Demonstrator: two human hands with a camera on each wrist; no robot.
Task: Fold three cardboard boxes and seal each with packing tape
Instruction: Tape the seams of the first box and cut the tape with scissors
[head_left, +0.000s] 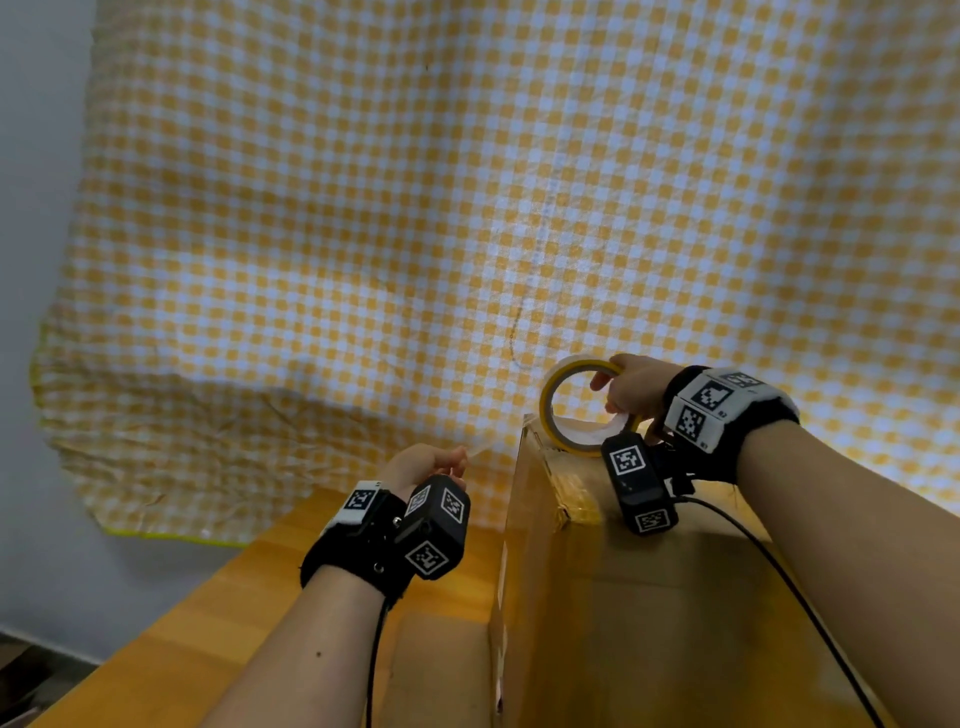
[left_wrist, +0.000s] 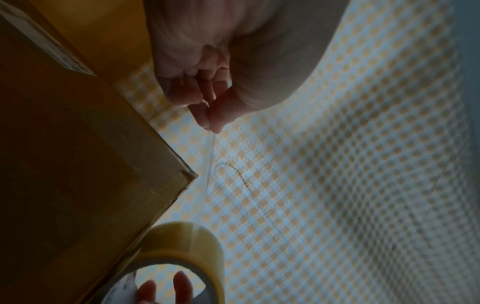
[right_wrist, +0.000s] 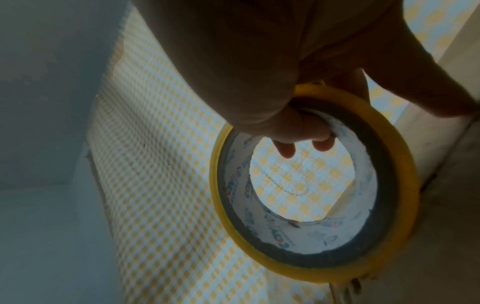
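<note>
A tall brown cardboard box (head_left: 649, 597) stands in front of me, its corner (left_wrist: 191, 176) showing in the left wrist view. My right hand (head_left: 631, 387) grips a roll of clear packing tape (head_left: 563, 410) at the box's far top edge, fingers hooked through the core (right_wrist: 301, 144). My left hand (head_left: 441, 462) is to the left of the box and pinches the free end of the tape strip (left_wrist: 210, 156) between thumb and forefinger (left_wrist: 215, 115). The clear strip runs from that pinch toward the roll (left_wrist: 187, 242).
A yellow and white checked cloth (head_left: 415, 208) covers the table beyond the box. Bare wooden tabletop (head_left: 234, 597) lies at the lower left, with a flat piece of cardboard (head_left: 441, 670) beside the box. A cable (head_left: 779, 582) trails from my right wrist.
</note>
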